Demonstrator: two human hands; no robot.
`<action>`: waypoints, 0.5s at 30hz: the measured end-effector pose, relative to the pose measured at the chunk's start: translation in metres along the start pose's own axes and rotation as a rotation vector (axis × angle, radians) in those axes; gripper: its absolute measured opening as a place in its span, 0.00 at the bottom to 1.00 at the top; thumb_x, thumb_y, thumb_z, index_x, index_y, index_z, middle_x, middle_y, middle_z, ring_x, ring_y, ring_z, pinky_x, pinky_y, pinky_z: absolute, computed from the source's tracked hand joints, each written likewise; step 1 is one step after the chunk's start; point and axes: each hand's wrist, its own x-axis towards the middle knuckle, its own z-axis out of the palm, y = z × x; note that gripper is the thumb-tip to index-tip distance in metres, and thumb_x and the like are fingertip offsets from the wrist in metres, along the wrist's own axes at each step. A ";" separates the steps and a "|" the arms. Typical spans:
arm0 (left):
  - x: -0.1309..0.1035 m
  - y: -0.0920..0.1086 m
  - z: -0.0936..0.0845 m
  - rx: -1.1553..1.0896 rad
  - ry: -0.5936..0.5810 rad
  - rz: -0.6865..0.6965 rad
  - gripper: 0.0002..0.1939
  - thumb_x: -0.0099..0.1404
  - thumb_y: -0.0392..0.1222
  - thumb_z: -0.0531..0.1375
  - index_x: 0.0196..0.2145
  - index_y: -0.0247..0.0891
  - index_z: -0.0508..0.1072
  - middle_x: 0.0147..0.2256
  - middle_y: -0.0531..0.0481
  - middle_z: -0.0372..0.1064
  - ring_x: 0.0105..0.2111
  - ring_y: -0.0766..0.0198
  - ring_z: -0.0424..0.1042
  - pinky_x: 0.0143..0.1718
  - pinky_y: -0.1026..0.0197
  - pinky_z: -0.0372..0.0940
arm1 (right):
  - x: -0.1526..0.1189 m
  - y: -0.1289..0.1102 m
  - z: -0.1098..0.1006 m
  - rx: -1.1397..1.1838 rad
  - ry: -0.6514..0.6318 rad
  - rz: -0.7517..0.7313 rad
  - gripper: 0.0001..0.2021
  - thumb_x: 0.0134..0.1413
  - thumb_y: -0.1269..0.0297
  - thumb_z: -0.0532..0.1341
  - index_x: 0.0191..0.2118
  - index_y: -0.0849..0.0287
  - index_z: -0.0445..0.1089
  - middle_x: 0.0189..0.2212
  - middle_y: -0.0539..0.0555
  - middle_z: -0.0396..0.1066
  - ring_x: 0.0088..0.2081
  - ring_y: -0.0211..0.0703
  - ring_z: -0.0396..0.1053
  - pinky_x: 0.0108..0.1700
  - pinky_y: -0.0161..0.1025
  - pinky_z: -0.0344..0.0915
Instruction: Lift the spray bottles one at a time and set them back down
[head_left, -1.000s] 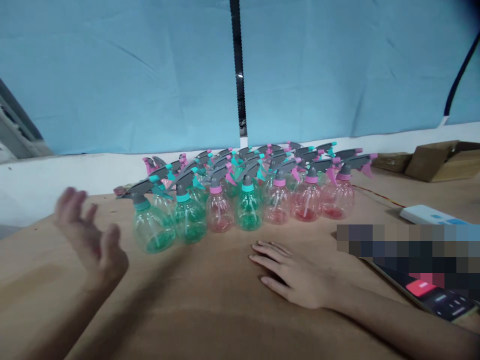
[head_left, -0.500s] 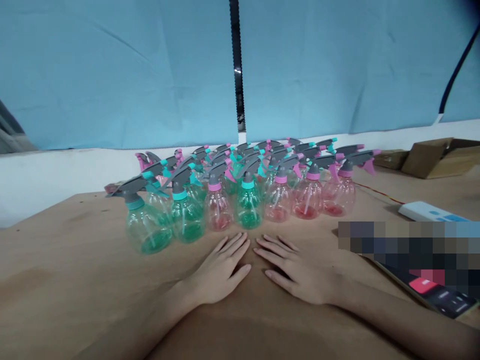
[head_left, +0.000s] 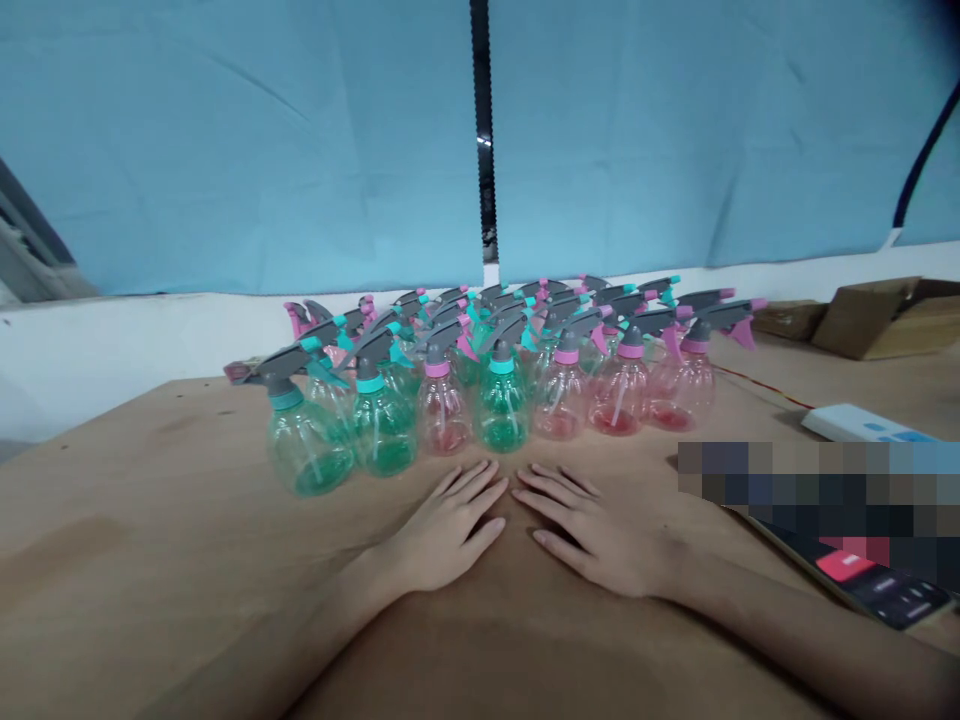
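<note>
My left hand [head_left: 452, 530] lies flat on the wooden table [head_left: 180, 560], fingers spread, holding nothing. Beside it, my right hand [head_left: 592, 530] rests palm down in the same way, a small gap between the two. Just beyond my fingertips stand several rows of upright spray bottles with grey trigger heads. In the front row a green spray bottle [head_left: 504, 410] is nearest my hands, with a pink spray bottle [head_left: 447, 415] to its left and another pink spray bottle [head_left: 559, 410] to its right. Coloured liquid shows low in them. Bottles farther back are partly hidden.
At the right a phone [head_left: 870, 580] lies partly behind a blurred patch. Behind it are a white power strip [head_left: 855, 422] with a cable and an open cardboard box [head_left: 877, 320]. A blue sheet [head_left: 300, 150] covers the wall at the back.
The view has shifted slightly, so the bottles sit a little farther right in the picture. My hands and the bottles keep their places on the table.
</note>
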 end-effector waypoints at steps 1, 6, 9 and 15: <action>0.000 0.000 0.000 0.001 -0.004 -0.002 0.26 0.69 0.50 0.42 0.61 0.36 0.53 0.63 0.46 0.42 0.63 0.57 0.42 0.61 0.48 0.44 | 0.000 0.000 0.000 -0.006 -0.006 -0.003 0.25 0.63 0.55 0.46 0.62 0.58 0.50 0.62 0.55 0.50 0.63 0.48 0.43 0.62 0.53 0.43; 0.000 0.000 -0.001 0.014 -0.006 0.001 0.26 0.69 0.50 0.42 0.61 0.37 0.53 0.63 0.46 0.42 0.63 0.58 0.42 0.61 0.49 0.44 | 0.000 0.000 0.000 -0.011 0.010 -0.012 0.24 0.63 0.55 0.46 0.62 0.58 0.51 0.62 0.55 0.50 0.63 0.48 0.43 0.62 0.53 0.44; -0.001 -0.001 0.000 0.011 0.019 0.008 0.25 0.69 0.50 0.43 0.60 0.38 0.54 0.63 0.46 0.43 0.63 0.58 0.42 0.61 0.48 0.45 | 0.000 0.000 0.000 0.005 0.029 -0.023 0.24 0.63 0.55 0.47 0.62 0.56 0.51 0.62 0.55 0.50 0.63 0.48 0.44 0.62 0.53 0.44; -0.001 -0.002 0.001 -0.004 0.022 0.014 0.26 0.68 0.50 0.44 0.60 0.37 0.54 0.62 0.45 0.44 0.62 0.57 0.43 0.61 0.48 0.45 | 0.000 0.001 0.001 0.008 0.029 -0.023 0.24 0.63 0.56 0.47 0.62 0.57 0.51 0.62 0.56 0.51 0.63 0.49 0.44 0.62 0.53 0.44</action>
